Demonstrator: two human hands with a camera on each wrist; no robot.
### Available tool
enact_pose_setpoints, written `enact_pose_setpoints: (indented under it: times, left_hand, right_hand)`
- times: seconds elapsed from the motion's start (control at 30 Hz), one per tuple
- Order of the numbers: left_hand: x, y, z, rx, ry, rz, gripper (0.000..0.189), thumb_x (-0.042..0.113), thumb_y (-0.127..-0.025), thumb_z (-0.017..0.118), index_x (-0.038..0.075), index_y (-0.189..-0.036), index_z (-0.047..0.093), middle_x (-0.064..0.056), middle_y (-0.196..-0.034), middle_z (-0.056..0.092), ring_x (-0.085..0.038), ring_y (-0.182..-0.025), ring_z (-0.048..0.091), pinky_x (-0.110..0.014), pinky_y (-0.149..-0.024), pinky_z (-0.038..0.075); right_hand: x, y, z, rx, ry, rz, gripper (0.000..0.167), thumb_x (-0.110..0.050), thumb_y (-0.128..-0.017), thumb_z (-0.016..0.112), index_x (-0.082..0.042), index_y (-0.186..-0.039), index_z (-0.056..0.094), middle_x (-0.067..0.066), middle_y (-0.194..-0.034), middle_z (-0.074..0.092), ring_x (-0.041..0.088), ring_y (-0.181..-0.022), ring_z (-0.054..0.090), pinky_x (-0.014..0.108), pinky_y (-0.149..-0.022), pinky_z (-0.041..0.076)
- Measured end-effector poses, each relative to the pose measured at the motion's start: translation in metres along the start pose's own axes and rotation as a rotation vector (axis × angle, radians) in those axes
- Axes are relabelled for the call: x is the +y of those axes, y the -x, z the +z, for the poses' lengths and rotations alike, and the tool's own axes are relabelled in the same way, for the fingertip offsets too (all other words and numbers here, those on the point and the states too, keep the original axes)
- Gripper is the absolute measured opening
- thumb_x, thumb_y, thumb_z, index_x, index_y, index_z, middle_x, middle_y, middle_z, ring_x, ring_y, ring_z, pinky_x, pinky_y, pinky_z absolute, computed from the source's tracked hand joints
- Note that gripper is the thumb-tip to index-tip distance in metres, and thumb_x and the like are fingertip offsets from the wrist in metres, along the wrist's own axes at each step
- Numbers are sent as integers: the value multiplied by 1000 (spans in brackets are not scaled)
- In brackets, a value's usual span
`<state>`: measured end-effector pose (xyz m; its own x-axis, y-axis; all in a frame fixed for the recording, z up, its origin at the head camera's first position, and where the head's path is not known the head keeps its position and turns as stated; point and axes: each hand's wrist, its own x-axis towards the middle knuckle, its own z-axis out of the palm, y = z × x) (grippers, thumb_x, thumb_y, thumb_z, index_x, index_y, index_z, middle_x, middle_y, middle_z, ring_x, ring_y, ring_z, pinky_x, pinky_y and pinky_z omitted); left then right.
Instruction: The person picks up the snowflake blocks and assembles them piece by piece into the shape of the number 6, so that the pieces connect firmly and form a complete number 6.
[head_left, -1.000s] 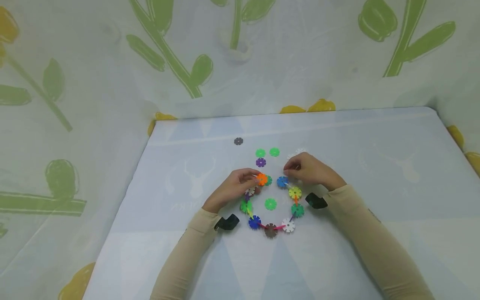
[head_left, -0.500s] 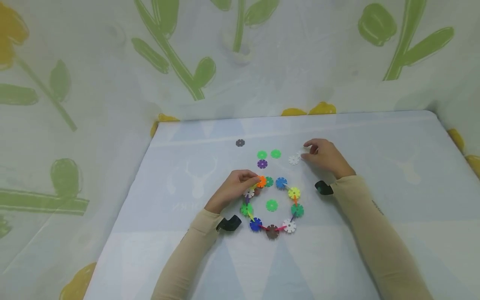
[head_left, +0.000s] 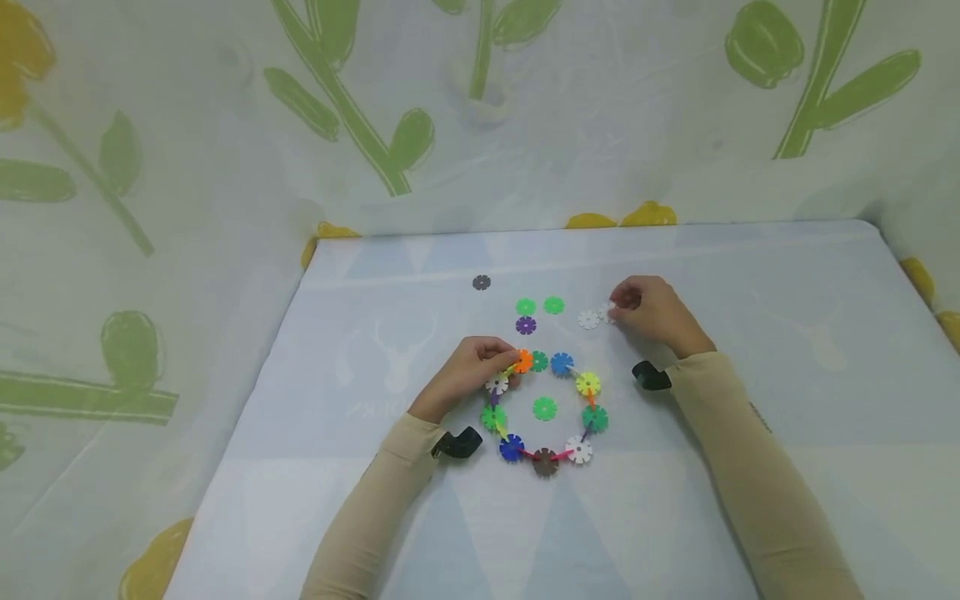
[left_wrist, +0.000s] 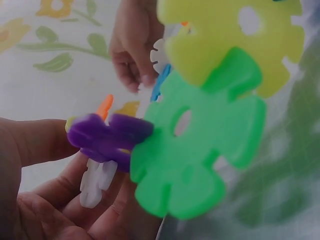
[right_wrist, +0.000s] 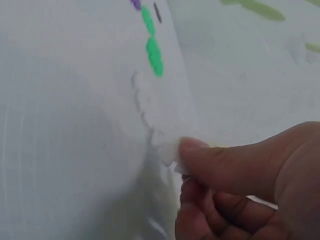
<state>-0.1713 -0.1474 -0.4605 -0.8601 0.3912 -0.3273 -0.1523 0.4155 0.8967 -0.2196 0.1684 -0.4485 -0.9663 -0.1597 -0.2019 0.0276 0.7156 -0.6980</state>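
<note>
Holding the disc chain [head_left: 545, 462], pinching a white disc [right_wrist: 168, 150]

Gripping the disc chain, looped to the right of and nearer than the left hand [head_left: 474, 367] on the tabletop [head_left: 750, 333], beside its orange disc [head_left: 523, 360]. Probably best kept light, to avoid twisting. Slanting forward and inward from the left, with thumb opposed to fingers. Pinching that white disc in the right hand [head_left: 652, 315], just right of a second white disc [head_left: 588, 320]. Better lifted by its edge. Reaching forward and inward from the right, with other fingers curled.

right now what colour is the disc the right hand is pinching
White; the disc shows best, close up, in the right wrist view.
</note>
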Motion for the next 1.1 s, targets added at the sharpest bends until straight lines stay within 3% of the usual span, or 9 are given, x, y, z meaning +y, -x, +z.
enact_pose_setpoints:
  times: [0.13, 0.3, 0.47, 0.6, 0.8, 1.1]
  left_hand:
    - [-1, -1, 0, -7, 8, 5, 28, 27, -103, 64, 4, -114, 74, -8, -89, 79, -13, -89, 68, -34, -100, 50]
    - [-1, -1, 0, -5, -1, 4, 29, 28, -104, 63, 4, -115, 74, -8, -92, 80, -12, -89, 68, -36, -103, 51]
    - [-1, -1, -1, -10, 3, 4, 30, 30, -103, 63, 5, -116, 74, -10, -92, 80, -14, -92, 69, -41, -106, 49]
    - [-3, -1, -2, -14, 6, 19, 30, 29, -104, 63, 4, -115, 74, -10, -88, 79, -14, -90, 68, -39, -104, 50]
    - [-3, -1, -2, -18, 34, 44, 31, 29, -104, 62, 2, -113, 74, -8, -83, 78, -15, -88, 68, -28, -92, 52]
    - [-3, 0, -1, -3, 33, 54, 32, 31, -104, 62, 2, -110, 75, -7, -81, 78, -15, -90, 69, -29, -92, 51]
  right_hand:
    - [-11, 5, 3, -10, -39, -104, 28, -16, -99, 69, -4, -124, 72, 16, -115, 72, 28, -98, 60, 31, -82, 52]
    - [-31, 12, 15, -86, -81, -266, 21, -16, -97, 73, -5, -113, 78, 11, -106, 78, 22, -89, 65, 28, -81, 55]
    - [-44, 17, 30, -150, -132, -366, 15, -14, -96, 74, -5, -107, 79, 8, -100, 78, 17, -85, 68, 28, -82, 59]
    - [-50, 20, 38, -172, -140, -396, 11, -13, -95, 75, -6, -103, 79, 5, -97, 78, 17, -84, 68, 30, -84, 59]
    - [-50, 21, 45, -231, -144, -407, 7, -15, -94, 77, -10, -97, 81, 2, -93, 78, 18, -80, 62, 28, -75, 55]
    - [-53, 23, 53, -226, -108, -419, 5, -16, -92, 79, -12, -93, 82, -1, -92, 78, 17, -81, 62, 29, -75, 56]
